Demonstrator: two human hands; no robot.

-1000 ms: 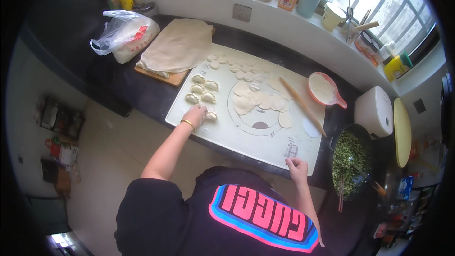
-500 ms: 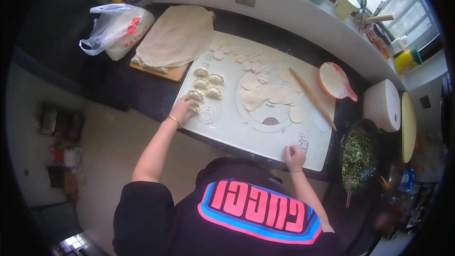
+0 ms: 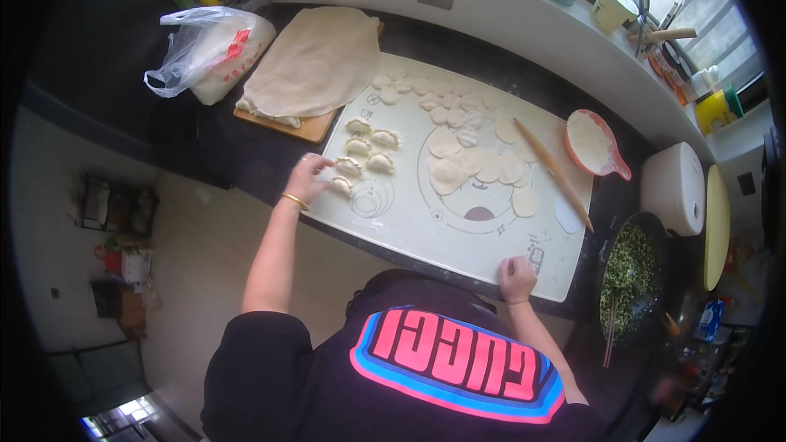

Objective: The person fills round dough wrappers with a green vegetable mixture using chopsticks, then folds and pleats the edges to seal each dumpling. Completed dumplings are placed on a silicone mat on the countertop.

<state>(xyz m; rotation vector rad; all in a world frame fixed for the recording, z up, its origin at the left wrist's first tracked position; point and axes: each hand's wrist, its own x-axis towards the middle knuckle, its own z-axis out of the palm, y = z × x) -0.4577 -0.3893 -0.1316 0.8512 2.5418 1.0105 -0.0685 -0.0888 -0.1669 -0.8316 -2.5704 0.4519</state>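
Observation:
My left hand point(image 3: 309, 178) is at the left edge of the white pastry mat point(image 3: 442, 255), its fingers apart and empty. Beside its fingertips lies the nearest dumpling point(image 3: 341, 186), a folded half-moon with a pleated edge. Several more dumplings point(image 3: 383, 140) stand in two columns beyond it. My right hand point(image 3: 517, 279) rests in a loose fist on the mat's near edge, with nothing visible in it. Round dough wrappers point(image 3: 448, 173) overlap in the mat's middle, and smaller flat dough pieces point(image 3: 442, 102) lie along its far side. A wooden rolling pin point(image 3: 553, 173) slants across the right side.
At the back left, a dough sheet point(image 3: 315, 61) covers a wooden board point(image 3: 313, 128) beside a plastic bag point(image 3: 217, 53). On the right are a red-rimmed bowl of flour point(image 3: 591, 143), a white appliance point(image 3: 673, 188), and a dark pan of chopped green filling point(image 3: 629, 278) with chopsticks point(image 3: 609, 336).
My left hand has drawn back leftward from the nearest dumpling, its fingers now apart and the dumpling left on the mat. The right hand stays in place. The whole view has shifted slightly.

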